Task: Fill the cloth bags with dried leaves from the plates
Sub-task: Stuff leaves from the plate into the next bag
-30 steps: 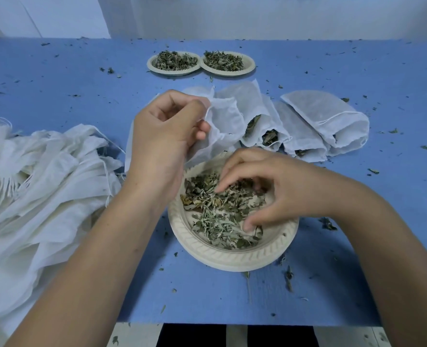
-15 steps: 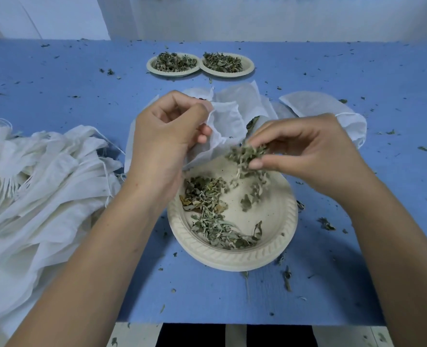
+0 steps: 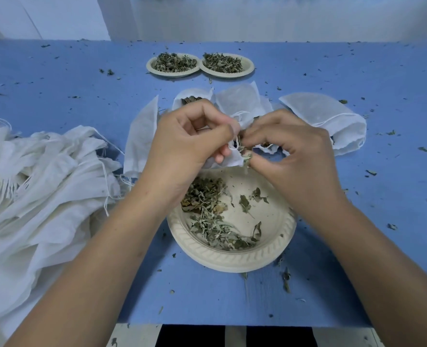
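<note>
leaves point(image 3: 245, 154) lifted, right hand point(image 3: 291, 157) at bag point(image 3: 232, 161)

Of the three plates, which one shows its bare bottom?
The nearest plate, closest to the camera: its right half is almost bare. The far left plate and the far right plate are covered in leaves.

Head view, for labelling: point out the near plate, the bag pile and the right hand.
near plate point(image 3: 232, 262): head view, front rim.
bag pile point(image 3: 44, 196): head view, middle.
right hand point(image 3: 297, 159): head view, its back.
</note>
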`<state>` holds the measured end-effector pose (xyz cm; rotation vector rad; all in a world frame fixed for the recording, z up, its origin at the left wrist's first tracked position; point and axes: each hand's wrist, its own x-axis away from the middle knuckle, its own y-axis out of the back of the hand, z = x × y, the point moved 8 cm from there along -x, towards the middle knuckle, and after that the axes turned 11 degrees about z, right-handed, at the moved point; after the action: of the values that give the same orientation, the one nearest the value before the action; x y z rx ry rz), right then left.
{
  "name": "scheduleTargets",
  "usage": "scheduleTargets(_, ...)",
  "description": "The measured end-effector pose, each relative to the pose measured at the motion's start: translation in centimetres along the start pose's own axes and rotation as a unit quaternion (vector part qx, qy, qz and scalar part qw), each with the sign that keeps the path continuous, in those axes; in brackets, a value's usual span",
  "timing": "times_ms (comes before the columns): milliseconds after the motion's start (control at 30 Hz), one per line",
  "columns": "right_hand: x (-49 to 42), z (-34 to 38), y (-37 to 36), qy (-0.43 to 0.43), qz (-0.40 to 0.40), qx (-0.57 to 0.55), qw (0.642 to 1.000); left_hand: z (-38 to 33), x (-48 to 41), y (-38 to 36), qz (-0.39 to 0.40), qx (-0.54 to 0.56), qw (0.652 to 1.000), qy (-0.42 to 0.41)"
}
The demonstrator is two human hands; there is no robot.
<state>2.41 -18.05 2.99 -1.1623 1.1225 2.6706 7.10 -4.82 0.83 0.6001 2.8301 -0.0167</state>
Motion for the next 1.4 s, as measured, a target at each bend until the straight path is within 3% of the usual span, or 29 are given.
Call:
scheduleTargets(67, -0.3, 0.2, 0.0, 0.022, 0.033, 0.016, 0.999, 0.2, 0.0, 0.4, -0.021, 0.017, 1.000, 0.007)
scheduleTargets(200, -0.6, -0.1, -0.1, 0.032, 0.107, -0.104, 0.988, 0.5, 0.1, 1.6, -0.065, 0.054, 0.996, 0.013)
scheduleTargets(300, -0.7, -0.3, -0.9, 0.035, 0.153, -0.113, 0.981, 0.7, 0.1, 1.8, -0.070, 0.059, 0.996, 0.017)
scheduleTargets(500, -0.4, -0.2, 0.6, 0.038, 0.023, -0.140, 0.989, 0.9, -0.1, 1.2, -0.055, 0.043, 0.997, 0.022)
scheduleTargets(600, -0.1, 0.3, 0.8, 0.052, -0.026, -0.081, 0.995, 0.7, 0.0, 0.7, -0.039, 0.034, 0.999, 0.014)
scheduleTargets(700, -0.1, 1.5, 0.0, 0.106, -0.007, 0.027, 0.994, 0.2, 0.1, 0.3, -0.023, 0.034, 0.999, -0.007)
scheduleTargets(800, -0.2, 1.4, -0.5, 0.097, 0.027, 0.096, 0.990, 0.2, 0.1, 0.7, -0.037, 0.032, 0.999, -0.006)
scheduleTargets(967, 0.2, 2.0, 1.6, 0.088, -0.031, 0.085, 0.992, 0.5, 0.1, 1.6, -0.073, 0.037, 0.997, 0.004)
scheduleTargets(1200, -0.1, 0.9, -3.2, 0.033, 0.166, 0.180, 0.969, -0.4, -0.1, 0.1, -0.018, 0.008, 0.999, -0.033)
scheduleTargets(1400, 0.2, 1.3, 1.7, 0.066, -0.032, 0.082, 0.994, 0.0, -0.1, 1.4, -0.062, 0.049, 0.997, -0.021)
